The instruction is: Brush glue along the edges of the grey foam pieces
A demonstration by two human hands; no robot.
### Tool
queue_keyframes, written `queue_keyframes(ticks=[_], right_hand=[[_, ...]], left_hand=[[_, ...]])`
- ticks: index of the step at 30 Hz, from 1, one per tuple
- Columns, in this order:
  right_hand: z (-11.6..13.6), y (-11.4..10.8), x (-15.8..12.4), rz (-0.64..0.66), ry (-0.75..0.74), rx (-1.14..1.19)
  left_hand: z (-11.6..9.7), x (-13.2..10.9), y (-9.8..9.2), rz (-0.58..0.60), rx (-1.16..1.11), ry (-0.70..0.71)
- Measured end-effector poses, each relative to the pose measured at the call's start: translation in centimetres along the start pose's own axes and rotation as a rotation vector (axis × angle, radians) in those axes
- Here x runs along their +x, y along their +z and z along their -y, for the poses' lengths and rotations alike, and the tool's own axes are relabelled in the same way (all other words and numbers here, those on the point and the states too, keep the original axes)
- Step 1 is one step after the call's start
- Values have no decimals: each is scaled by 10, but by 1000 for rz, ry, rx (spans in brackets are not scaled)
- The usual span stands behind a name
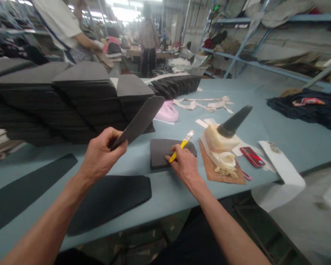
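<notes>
My left hand (102,156) is closed on the lower end of a dark grey foam piece (140,119), holding it tilted up above the pale blue table (264,121). My right hand (183,163) grips a yellow-handled brush (182,145) whose bristle tip points up and to the right. That hand rests on a second grey foam piece (161,152) lying flat on the table. Just right of it a brown board (223,175) carries a lump of pale glue (219,145) with a black cone-shaped piece (234,121) stuck in it.
Tall stacks of grey foam pieces (71,99) fill the left and back. Flat dark pieces (110,200) lie at the near edge. A red phone (252,156), white paper (281,169), pink bag (168,112), cloth strips (206,105) and dark clothing (309,108) lie around. People stand behind; shelves at right.
</notes>
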State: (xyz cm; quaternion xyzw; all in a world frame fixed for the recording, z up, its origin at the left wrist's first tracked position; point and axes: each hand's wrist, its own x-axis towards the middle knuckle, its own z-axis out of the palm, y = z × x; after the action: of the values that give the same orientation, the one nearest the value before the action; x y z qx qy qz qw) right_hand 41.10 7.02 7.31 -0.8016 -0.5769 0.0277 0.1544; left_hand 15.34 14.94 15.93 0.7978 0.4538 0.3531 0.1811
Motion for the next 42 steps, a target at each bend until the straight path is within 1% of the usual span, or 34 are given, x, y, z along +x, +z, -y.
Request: queue_keyframes(ticks=[2,5,7,9,12,14,17,18,19,23,25,27,29,31,33,35,37,38,40,41,42], right_hand=[[-2,3,0,-11,-6,-15],[-6,6,0,-13,-4,-48],[-11,9,0,-13,-10,-72],[-15,10,0,-41,-19,-87],[-19,11,-1,-59,-22,-85],[-20,10,-3,-62,-35,-79],[-22,9,-5,-76,-44,-66],[-23,9,-5,-82,-46,-57],[-24,9,-5,-88,-51,-44],[-30,11,-5,-122,-98,38],[-32,11,-7,-142,-103,55],[-32,11,-12,-190,-146,78],[-30,9,-19,-268,-221,120],[-25,5,-29,-354,-295,161],[-17,0,-40,-439,-354,199],[-8,-5,-51,-522,-420,253],[1,-8,-61,-553,-462,317],[5,-8,-65,-557,-480,353],[11,-9,-73,-564,-542,411],[14,-9,-76,-575,-594,429],[16,-10,-79,-581,-648,439]], left_hand=[[6,-22,-17,-47,46,12],[20,-60,-42,-71,128,22],[31,-87,-60,-95,229,37],[45,-113,-76,-158,341,58],[66,-146,-92,-262,433,68],[79,-163,-96,-311,448,49],[90,-183,-92,-375,428,6],[93,-188,-89,-369,417,-6],[94,-193,-85,-349,404,-15],[96,-207,-69,-208,357,-8],[97,-210,-63,-189,352,27],[97,-211,-58,-185,359,92],[97,-210,-56,-195,378,155],[96,-208,-55,-219,409,177],[91,-204,-55,-271,428,165],[84,-201,-56,-296,421,129],[79,-199,-55,-285,403,76],[79,-199,-54,-284,392,73],[81,-201,-52,-323,357,120],[84,-202,-50,-376,323,172],[87,-204,-49,-403,278,175]])
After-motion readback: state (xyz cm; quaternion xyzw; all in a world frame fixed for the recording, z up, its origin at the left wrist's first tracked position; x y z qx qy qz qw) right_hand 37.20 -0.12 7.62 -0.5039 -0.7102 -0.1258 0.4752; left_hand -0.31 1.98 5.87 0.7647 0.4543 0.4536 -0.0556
